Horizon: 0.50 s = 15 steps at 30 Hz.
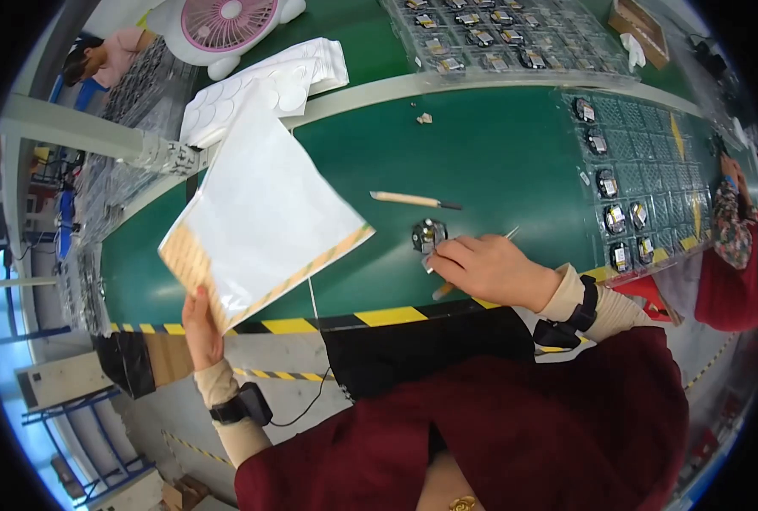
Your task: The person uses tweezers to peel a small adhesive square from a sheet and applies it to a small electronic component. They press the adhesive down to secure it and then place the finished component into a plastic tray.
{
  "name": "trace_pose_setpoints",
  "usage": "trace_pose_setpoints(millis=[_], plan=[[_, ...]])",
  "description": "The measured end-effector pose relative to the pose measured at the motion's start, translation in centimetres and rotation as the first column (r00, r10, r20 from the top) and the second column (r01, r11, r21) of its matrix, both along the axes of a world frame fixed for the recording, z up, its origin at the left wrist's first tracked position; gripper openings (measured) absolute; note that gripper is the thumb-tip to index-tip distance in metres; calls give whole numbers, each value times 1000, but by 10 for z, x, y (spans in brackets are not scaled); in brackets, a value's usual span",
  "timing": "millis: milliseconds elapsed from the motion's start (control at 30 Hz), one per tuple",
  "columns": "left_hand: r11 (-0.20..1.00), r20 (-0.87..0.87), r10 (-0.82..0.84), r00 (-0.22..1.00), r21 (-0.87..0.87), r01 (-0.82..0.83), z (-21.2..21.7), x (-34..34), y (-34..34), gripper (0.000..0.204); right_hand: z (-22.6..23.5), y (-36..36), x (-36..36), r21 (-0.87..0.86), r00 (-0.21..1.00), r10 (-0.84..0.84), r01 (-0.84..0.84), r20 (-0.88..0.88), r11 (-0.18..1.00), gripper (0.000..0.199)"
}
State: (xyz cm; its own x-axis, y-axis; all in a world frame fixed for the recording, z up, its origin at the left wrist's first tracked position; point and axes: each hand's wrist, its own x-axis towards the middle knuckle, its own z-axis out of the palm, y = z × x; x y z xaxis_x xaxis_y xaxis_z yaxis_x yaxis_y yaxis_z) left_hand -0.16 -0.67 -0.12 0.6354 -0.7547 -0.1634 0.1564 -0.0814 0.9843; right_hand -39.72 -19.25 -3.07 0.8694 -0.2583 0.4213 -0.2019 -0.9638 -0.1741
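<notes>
My left hand [202,330] grips the lower left corner of a large white sheet [255,200] with tan-patterned edges, which is raised and tilted over the bench. My right hand [496,271] is closed, its thumb and forefinger on the near edge of a small round black device [429,233] on the green bench top. What exactly lies between those fingertips is partly hidden. A thin stick tool [443,291] shows on both sides of the right hand; I cannot tell whether it is held or lies beneath. Beyond the device lies a wooden-handled tool with a dark end [417,200].
At the right, a clear plastic tray [651,175] holds several similar devices. Another filled tray [498,64] stands on the far shelf, beside white label sheets [311,72] and a pink-and-white fan [230,21]. Yellow-black tape [391,317] marks the near edge. Other people sit at far left and right.
</notes>
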Motion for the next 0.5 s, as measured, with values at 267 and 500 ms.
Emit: trace_pose_setpoints(millis=[267, 500], plan=[[990, 40, -44, 998, 136, 38, -20, -93, -75, 30, 11, 17, -64, 44, 993, 37, -33, -115, 999, 33], [960, 195, -78, 978, 281, 20, -29, -101, -111, 33, 22, 56, -137, 933, 981, -190, 24, 48, 360, 31]])
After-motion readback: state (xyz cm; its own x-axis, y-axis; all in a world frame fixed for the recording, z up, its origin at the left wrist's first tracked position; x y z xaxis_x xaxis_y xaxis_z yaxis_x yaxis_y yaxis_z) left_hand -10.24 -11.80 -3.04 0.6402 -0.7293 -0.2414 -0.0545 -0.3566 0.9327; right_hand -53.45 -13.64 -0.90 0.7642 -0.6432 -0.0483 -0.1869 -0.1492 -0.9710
